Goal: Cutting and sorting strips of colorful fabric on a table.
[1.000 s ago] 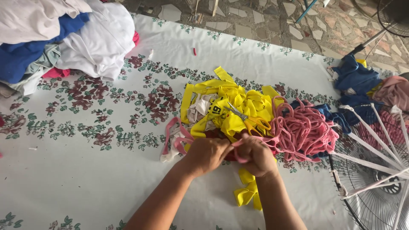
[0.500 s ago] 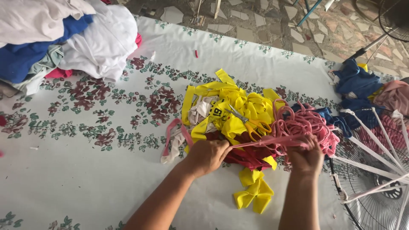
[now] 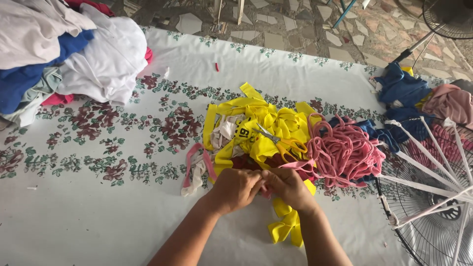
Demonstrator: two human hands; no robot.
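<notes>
Floral white cloth (image 3: 123,212) under both hands (image 3: 263,187), mosaic-tiled floor (image 3: 295,24) beyond.

light: bright, even daylight | shadows: soft, faint | glare: none | focus: sharp | edges: slight wide-angle bend

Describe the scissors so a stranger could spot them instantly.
Start at the heap of yellow fabric strips in the middle of the flowered tablecloth. The scissors lie on top, beside the pink strip tangle: the only metal blades there, with orange-yellow handles.
</notes>
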